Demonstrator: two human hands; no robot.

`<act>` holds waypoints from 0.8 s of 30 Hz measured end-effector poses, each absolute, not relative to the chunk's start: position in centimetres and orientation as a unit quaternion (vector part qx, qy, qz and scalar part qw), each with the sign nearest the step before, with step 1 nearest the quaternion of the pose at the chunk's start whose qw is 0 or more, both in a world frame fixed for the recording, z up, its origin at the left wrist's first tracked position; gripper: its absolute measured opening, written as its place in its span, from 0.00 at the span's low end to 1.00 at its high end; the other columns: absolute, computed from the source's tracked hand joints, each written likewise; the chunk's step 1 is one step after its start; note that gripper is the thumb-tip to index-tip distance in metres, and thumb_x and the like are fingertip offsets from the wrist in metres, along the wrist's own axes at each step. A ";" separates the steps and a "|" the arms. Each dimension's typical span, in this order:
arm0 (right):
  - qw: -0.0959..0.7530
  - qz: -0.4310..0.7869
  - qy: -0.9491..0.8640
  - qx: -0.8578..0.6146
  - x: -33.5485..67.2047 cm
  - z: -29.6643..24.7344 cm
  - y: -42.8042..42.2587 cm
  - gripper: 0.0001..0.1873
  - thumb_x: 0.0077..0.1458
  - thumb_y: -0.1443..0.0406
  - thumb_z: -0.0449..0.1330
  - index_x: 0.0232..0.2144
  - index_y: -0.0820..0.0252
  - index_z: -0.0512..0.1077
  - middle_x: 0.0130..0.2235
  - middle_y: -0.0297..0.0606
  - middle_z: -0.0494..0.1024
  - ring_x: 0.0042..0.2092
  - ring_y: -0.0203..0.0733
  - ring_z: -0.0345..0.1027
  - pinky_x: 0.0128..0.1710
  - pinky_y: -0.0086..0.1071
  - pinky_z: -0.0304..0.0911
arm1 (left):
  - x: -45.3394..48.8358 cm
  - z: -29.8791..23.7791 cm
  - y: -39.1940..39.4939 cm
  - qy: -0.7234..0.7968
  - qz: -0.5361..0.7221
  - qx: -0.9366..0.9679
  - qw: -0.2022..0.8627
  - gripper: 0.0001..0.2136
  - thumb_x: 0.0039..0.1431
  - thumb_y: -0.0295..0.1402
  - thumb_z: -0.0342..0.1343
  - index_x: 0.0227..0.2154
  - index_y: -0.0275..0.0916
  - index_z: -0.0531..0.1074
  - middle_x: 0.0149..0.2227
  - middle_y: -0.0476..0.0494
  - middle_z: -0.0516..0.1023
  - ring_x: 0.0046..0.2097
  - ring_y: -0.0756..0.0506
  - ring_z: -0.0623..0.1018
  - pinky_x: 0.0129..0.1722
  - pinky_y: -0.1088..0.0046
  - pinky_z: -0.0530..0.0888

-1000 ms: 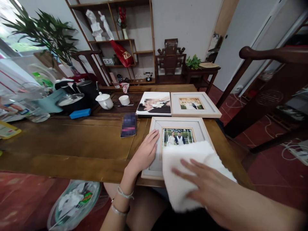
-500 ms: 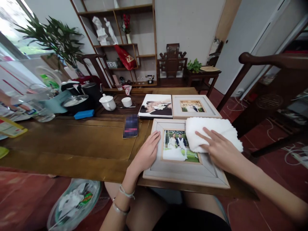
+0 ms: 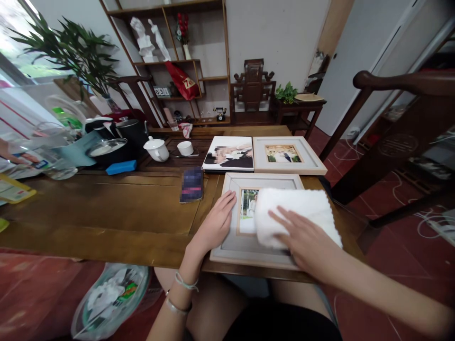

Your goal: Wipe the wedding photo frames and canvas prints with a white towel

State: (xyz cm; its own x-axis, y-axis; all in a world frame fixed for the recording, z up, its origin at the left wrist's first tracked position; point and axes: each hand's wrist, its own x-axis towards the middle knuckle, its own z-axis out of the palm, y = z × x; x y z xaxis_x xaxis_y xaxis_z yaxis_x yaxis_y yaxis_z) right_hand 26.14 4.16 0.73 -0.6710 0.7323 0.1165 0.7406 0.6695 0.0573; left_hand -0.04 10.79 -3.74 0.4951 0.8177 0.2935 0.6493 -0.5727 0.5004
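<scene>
A pale wooden photo frame [image 3: 245, 251] lies face up at the table's front edge, and the towel covers much of its photo. My left hand [image 3: 218, 220] rests on the frame's left border with its fingers stretched out flat; its thumb is hidden. A folded white towel [image 3: 302, 208] with a scalloped edge lies across the frame's right half. My right hand [image 3: 302, 239], slightly blurred, holds the towel against the frame, two fingers extended over the cloth. Behind stand a second framed photo [image 3: 313, 156] and a white-edged photo panel or album [image 3: 229, 154], both lying flat.
On the wooden table [image 3: 142, 203] are a dark pixelated item [image 3: 191, 184], a blue block [image 3: 121, 167], a white teapot [image 3: 156, 149], a cup [image 3: 185, 148] and a lidded pan [image 3: 107, 149]. A lined waste bin [image 3: 110, 298] is below; a wooden chair [image 3: 384, 142] stands right.
My right hand and the towel have moved left and toward me over the frame, covering more of the photo. My left hand stays on the frame's left border.
</scene>
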 end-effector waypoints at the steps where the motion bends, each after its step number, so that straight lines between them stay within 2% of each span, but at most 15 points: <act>1: 0.042 -0.079 -0.899 -0.428 26.5 0.4 6.0 0.26 0.43 0.76 0.55 0.46 0.61 0.74 0.63 0.48 0.61 0.64 0.59 0.49 0.59 0.51 0.53 | 0.0 -3.7 10.8 0.433 0.255 0.848 0.166 0.21 0.66 0.27 0.37 0.61 0.35 0.59 0.65 0.38 0.58 0.68 0.43 0.54 0.66 0.56 0.55; 3: 0.049 -0.131 -0.870 -0.472 27.1 0.1 9.6 0.29 0.43 0.78 0.54 0.50 0.64 0.71 0.64 0.50 0.58 0.65 0.61 0.46 0.60 0.53 0.50 | 0.0 -3.6 10.7 0.435 0.253 0.847 0.169 0.21 0.66 0.28 0.37 0.61 0.35 0.59 0.65 0.38 0.58 0.68 0.43 0.54 0.66 0.56 0.55; 6: 0.045 -0.166 -0.841 -0.513 26.9 0.6 13.1 0.31 0.45 0.79 0.53 0.54 0.67 0.68 0.64 0.54 0.56 0.65 0.63 0.46 0.59 0.53 0.52 | 0.0 -3.6 10.8 0.438 0.250 0.847 0.169 0.21 0.66 0.28 0.37 0.61 0.33 0.59 0.65 0.37 0.58 0.68 0.43 0.53 0.67 0.57 0.55; 9: -0.001 -0.134 -0.858 -0.496 25.3 1.3 12.9 0.31 0.45 0.79 0.53 0.53 0.65 0.69 0.64 0.53 0.58 0.64 0.64 0.48 0.58 0.53 0.53 | 0.0 -3.7 10.8 0.441 0.251 0.844 0.171 0.21 0.66 0.28 0.37 0.60 0.33 0.60 0.65 0.37 0.58 0.68 0.44 0.53 0.67 0.58 0.54; 12: -0.032 -0.048 -0.898 -0.437 23.6 2.0 8.8 0.30 0.44 0.77 0.54 0.52 0.60 0.71 0.64 0.49 0.58 0.64 0.64 0.48 0.57 0.53 0.56 | 0.0 -3.8 10.9 0.443 0.254 0.843 0.171 0.21 0.67 0.28 0.38 0.60 0.33 0.60 0.65 0.38 0.58 0.68 0.44 0.54 0.67 0.57 0.55; 15: -0.016 0.045 -0.939 -0.341 23.0 2.8 3.0 0.26 0.43 0.73 0.59 0.47 0.55 0.74 0.64 0.44 0.58 0.63 0.62 0.52 0.54 0.52 0.60 | 0.0 -3.8 10.9 0.444 0.250 0.843 0.171 0.21 0.67 0.28 0.37 0.60 0.32 0.59 0.65 0.36 0.58 0.68 0.43 0.53 0.67 0.56 0.54; 19: 0.038 0.080 -0.951 -0.298 23.8 3.4 -1.3 0.13 0.42 0.69 0.61 0.33 0.51 0.78 0.64 0.36 0.59 0.62 0.57 0.54 0.56 0.47 0.60 | 0.0 -3.8 10.9 0.440 0.248 0.845 0.172 0.21 0.66 0.28 0.37 0.61 0.33 0.59 0.65 0.37 0.58 0.68 0.43 0.53 0.67 0.55 0.54; 22: 0.036 0.068 -0.934 -0.350 24.9 2.8 0.4 0.19 0.42 0.73 0.57 0.35 0.52 0.78 0.62 0.35 0.62 0.62 0.55 0.54 0.55 0.49 0.60 | 0.0 -3.8 10.9 0.438 0.252 0.846 0.171 0.21 0.66 0.28 0.38 0.61 0.34 0.59 0.65 0.37 0.58 0.68 0.43 0.53 0.67 0.55 0.54; 24: 0.020 0.032 -0.914 -0.405 25.6 2.2 3.3 0.24 0.42 0.76 0.54 0.40 0.56 0.77 0.62 0.39 0.64 0.63 0.58 0.53 0.56 0.52 0.59 | -0.1 -3.7 10.8 0.436 0.256 0.845 0.172 0.21 0.66 0.28 0.38 0.60 0.34 0.60 0.65 0.38 0.58 0.68 0.43 0.54 0.67 0.55 0.55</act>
State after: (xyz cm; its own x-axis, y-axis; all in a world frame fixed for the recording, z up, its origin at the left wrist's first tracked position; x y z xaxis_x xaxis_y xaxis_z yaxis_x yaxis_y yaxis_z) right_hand 25.60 3.35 2.19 -0.6718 0.7406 0.0102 0.7381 0.6706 -0.0741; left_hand -0.06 10.83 -3.73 0.4878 0.8258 0.2831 0.6495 -0.5600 0.5143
